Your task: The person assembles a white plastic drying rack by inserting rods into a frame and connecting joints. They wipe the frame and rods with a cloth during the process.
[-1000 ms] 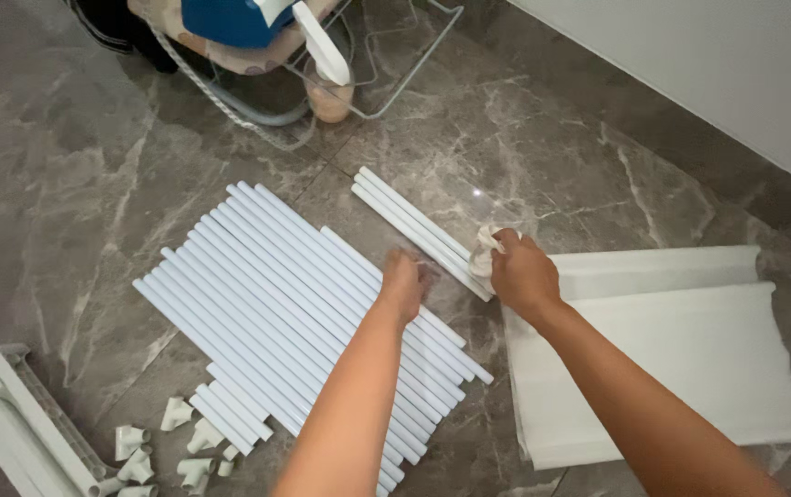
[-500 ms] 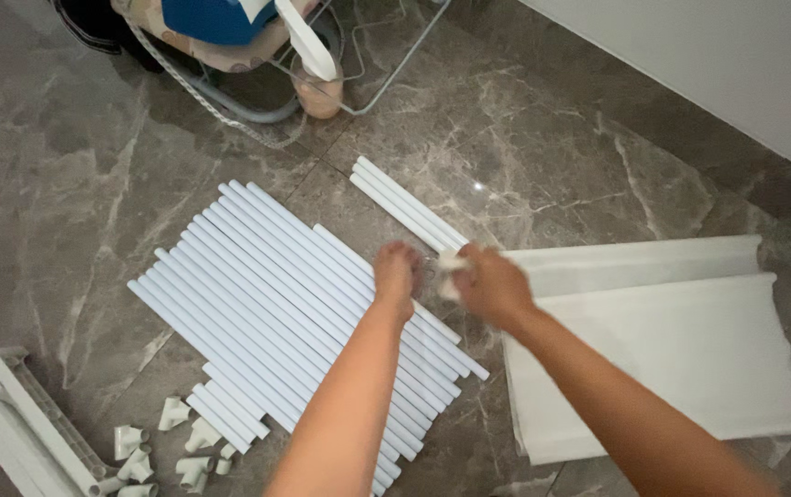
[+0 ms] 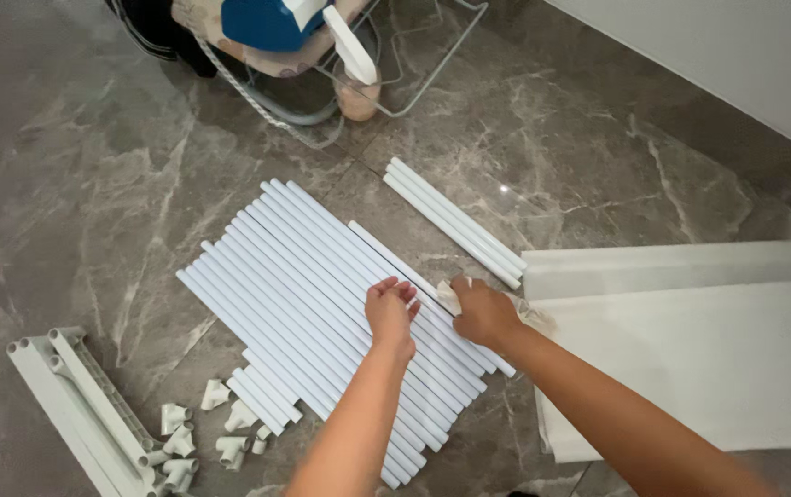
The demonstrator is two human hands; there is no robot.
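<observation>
I look down on a grey marble floor (image 3: pixel 82 184) with pale veins and thin tile seams; a white wall (image 3: pixel 745 64) cuts across the top right corner. At far left a white frame (image 3: pixel 73 405) of joined tubes lies by the bottom edge, and just right of it sits a cluster of small white connectors (image 3: pixel 202 433). Open floor stretches above these, all the way up the left side. At top centre a wire rack (image 3: pixel 414 64) stands with a spray bottle (image 3: pixel 354 69), a blue thing (image 3: pixel 267 23) and a rope (image 3: pixel 257 101) trailing on the floor.

In the middle a wide row of white tubes (image 3: pixel 303 294) lies side by side, running diagonally from upper left to lower right. My left hand (image 3: pixel 392 313) rests flat on these tubes, fingers loosely together and slightly curled, holding nothing. Just right of it my right hand (image 3: pixel 480 313) sits at the row's right edge, fingers pinched on a crumpled pale cloth (image 3: pixel 448 296) that touches the outermost tube. Above it three more tubes (image 3: pixel 455 221) lie apart in their own small bundle, with bare floor between them and the row.

On the right a large white sheet (image 3: pixel 690 359) lies curled on the floor, its left edge just beside my right wrist. Bare floor stays open between sheet and wall
</observation>
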